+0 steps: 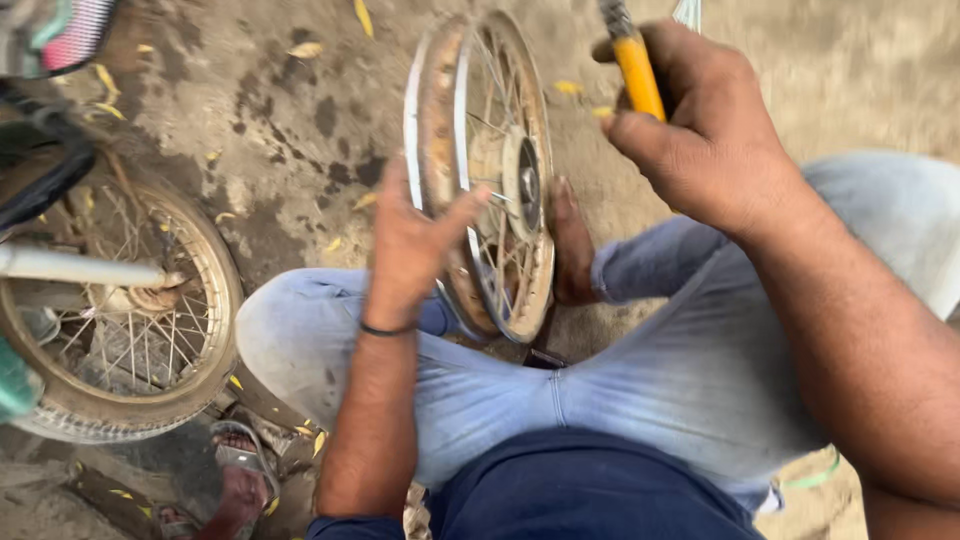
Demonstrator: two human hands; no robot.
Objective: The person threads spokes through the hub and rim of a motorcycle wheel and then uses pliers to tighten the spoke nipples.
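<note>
Bare wheel rim (pixel 480 170) w/ rusty spokes stands upright on edge between the person's knees, hub facing right. It sits on packed dirt ground (pixel 280 120), stained dark in patches, yellow leaf bits scattered. Left hand (pixel 410 245) grips the rim's near edge: thumb hooked over to the spoke side, fingers spread on the outer face, wrist straight, thin black band on it. Right hand (pixel 700 125) is raised up and right of the rim, fingers clamped round a yellow-handled tool (pixel 637 70) (its working end is cut off by the frame top). Just past the left thumb, a bare foot (pixel 572 245) rests beside the hub. Left of the left-hand fingers, well apart, a tyred bike wheel (pixel 120 310) on its frame. Open dirt beyond the rim's top and right of the tool hand.
</note>
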